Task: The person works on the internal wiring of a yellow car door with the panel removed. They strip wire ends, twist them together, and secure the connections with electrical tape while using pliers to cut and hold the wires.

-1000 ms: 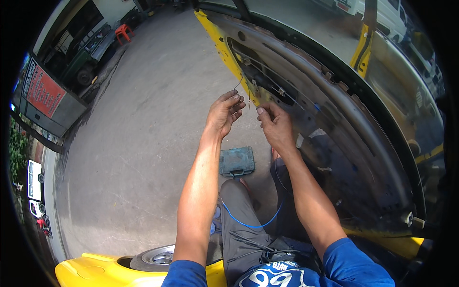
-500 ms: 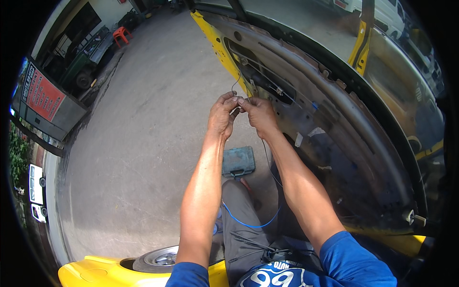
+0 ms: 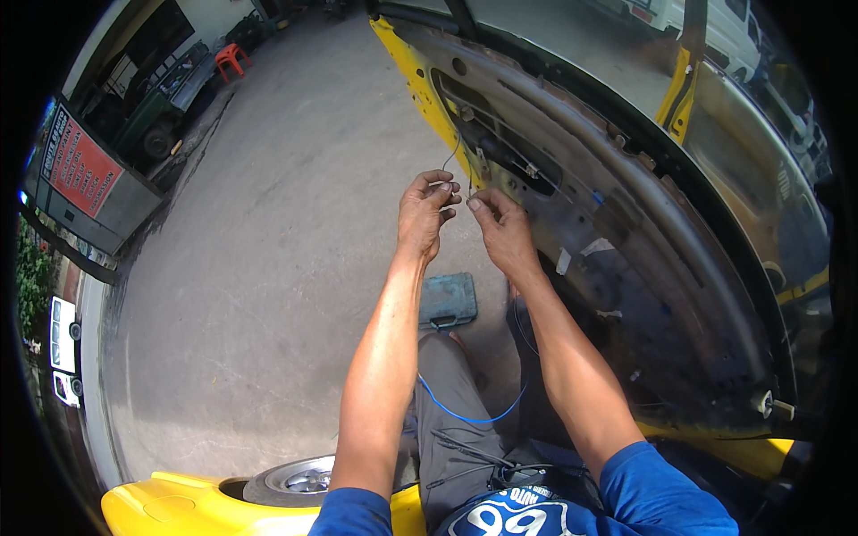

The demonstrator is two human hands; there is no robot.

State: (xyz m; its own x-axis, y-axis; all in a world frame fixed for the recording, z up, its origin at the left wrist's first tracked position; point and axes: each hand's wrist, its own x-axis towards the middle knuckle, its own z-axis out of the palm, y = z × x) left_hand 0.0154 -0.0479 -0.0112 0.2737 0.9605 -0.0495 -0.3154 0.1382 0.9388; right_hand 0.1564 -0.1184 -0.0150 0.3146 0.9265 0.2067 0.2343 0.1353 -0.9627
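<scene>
My left hand point(image 3: 424, 214) and my right hand point(image 3: 502, 230) are raised close together in front of a stripped car door panel point(image 3: 626, 223) with a yellow edge. Both pinch a thin dark wire point(image 3: 458, 156) that runs up toward an opening in the door. The fingertips of the two hands nearly touch. A blue wire point(image 3: 465, 413) loops over my lap between my forearms. A small teal case point(image 3: 448, 300) lies on the ground below my hands.
Grey concrete ground point(image 3: 268, 268) spreads to the left. A yellow car body with a wheel point(image 3: 295, 482) is at the lower left. A red and grey sign board point(image 3: 80, 174) and a red stool point(image 3: 231, 59) stand far left. A white vehicle point(image 3: 715, 27) is beyond the door.
My two hands came together from apart, and now both hold the thin wire slightly lower than half a second ago.
</scene>
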